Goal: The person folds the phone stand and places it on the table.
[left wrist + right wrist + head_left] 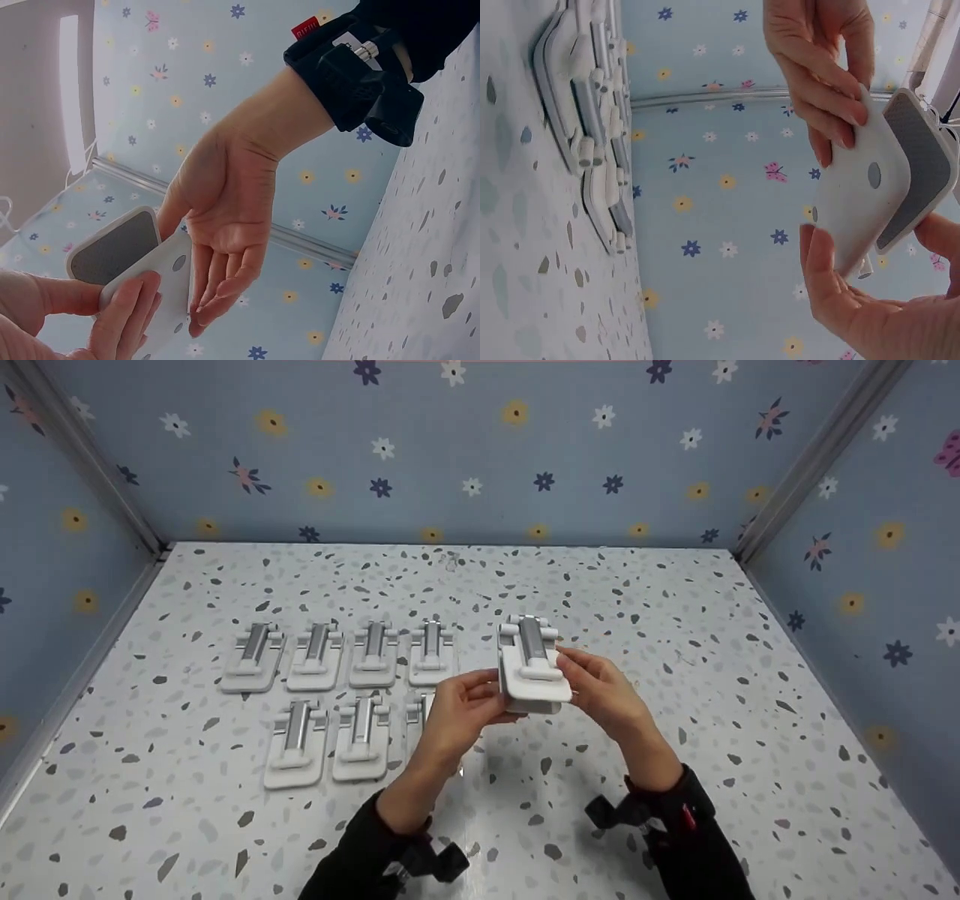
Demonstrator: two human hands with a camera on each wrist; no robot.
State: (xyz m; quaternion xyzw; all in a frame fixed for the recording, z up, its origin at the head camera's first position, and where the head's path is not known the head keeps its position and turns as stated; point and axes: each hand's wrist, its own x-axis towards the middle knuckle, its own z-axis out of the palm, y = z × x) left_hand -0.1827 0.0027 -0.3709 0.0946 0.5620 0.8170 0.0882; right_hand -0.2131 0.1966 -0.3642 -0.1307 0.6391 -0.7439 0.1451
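Observation:
Both hands hold a white folding phone stand (534, 671) above the table, its grey hinged arm facing up in the head view. My left hand (463, 709) grips its left side with thumb and fingers. On the opposite side, my right hand (607, 694) pinches the edge. The wrist views show the base (866, 176) with grey oval pads underneath, and the plate with a dark grey textured pad (116, 247) tilted apart from it. In the right wrist view, the right thumb lies by the plate and its fingers touch the base.
Several matching folded phone stands (362, 739) lie in two rows on the speckled white table (675, 810), left of the hands. One front-row stand (415, 712) is partly hidden by the left hand. Blue flowered panels (480, 450) enclose the back and sides.

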